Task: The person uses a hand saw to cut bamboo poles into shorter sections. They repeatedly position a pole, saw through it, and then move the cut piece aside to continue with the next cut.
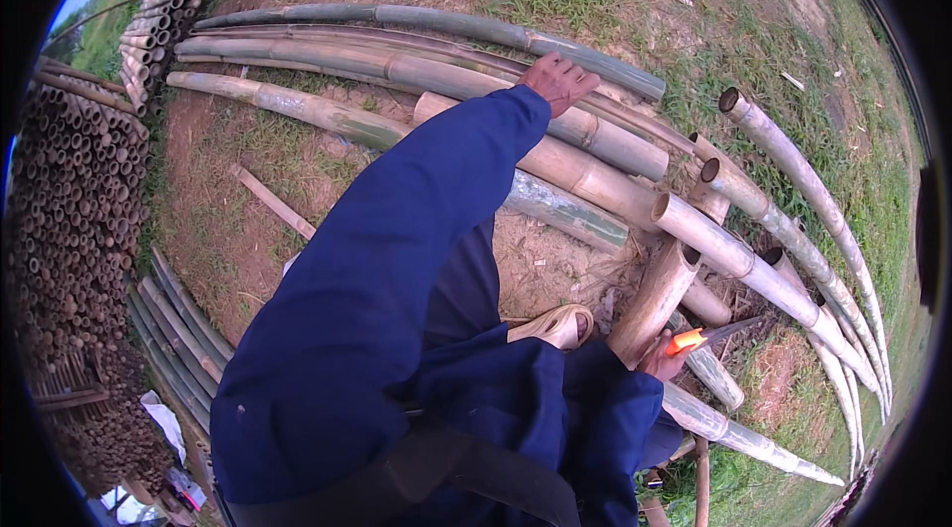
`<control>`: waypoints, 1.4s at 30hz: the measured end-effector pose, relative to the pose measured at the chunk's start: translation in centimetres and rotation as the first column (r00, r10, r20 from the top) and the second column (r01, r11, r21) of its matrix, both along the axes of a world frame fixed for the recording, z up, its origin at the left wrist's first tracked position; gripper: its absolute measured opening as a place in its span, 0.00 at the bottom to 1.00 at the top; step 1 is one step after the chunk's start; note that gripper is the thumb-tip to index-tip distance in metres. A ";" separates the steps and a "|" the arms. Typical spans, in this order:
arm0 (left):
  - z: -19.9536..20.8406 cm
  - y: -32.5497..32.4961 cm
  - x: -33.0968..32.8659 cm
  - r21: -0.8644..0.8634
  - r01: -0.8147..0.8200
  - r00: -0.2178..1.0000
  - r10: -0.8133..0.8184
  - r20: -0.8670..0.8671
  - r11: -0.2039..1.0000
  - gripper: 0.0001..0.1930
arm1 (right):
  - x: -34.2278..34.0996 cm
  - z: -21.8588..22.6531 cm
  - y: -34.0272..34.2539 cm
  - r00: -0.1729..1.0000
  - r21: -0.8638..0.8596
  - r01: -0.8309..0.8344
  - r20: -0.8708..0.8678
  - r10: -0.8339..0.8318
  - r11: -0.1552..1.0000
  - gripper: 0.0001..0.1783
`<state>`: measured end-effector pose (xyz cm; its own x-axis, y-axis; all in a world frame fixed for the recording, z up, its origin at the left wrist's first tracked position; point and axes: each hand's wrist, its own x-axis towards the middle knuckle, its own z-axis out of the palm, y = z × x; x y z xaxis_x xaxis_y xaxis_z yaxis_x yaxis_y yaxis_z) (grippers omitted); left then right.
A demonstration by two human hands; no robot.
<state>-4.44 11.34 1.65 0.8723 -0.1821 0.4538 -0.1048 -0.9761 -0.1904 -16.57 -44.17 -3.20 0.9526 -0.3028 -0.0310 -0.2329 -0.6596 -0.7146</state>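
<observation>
My left arm, in a dark blue sleeve, reaches across to the far side, where my left hand (560,83) has its fingers curled over a long green bamboo pole (446,23). The fingertips are partly hidden behind the knuckles. Close under that hand lie a thin brown pole (635,122) and a thicker bamboo pole (416,69). Low at the right, my right hand (658,358) is closed round the orange handle of a hand saw (686,342). Its dark blade points right, beside an upturned hollow bamboo piece (654,304).
Several bamboo poles (793,120) fan out at the right with hollow ends facing me. A big stack of cut bamboo (79,190) stands at the left, with green poles (178,329) lying near it. My sandalled foot (560,326) is on the ground beside the cut ends.
</observation>
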 end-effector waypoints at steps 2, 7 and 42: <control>0.7 -0.7 -0.7 -0.112 -0.037 0.999 0.039 0.016 0.993 0.15 | 0.5 0.1 0.5 0.993 -0.021 -0.002 -0.115 0.000 1.000 0.40; 6.2 -2.0 -1.3 -0.115 -0.090 0.905 0.033 -0.424 0.989 0.18 | 0.7 -0.5 0.1 0.996 -0.105 -0.078 -0.043 0.074 0.991 0.36; -0.7 -7.7 -13.2 0.046 0.129 0.336 0.000 -0.942 0.991 0.20 | 1.6 3.0 3.3 0.987 -0.154 -0.086 -0.148 0.063 0.984 0.19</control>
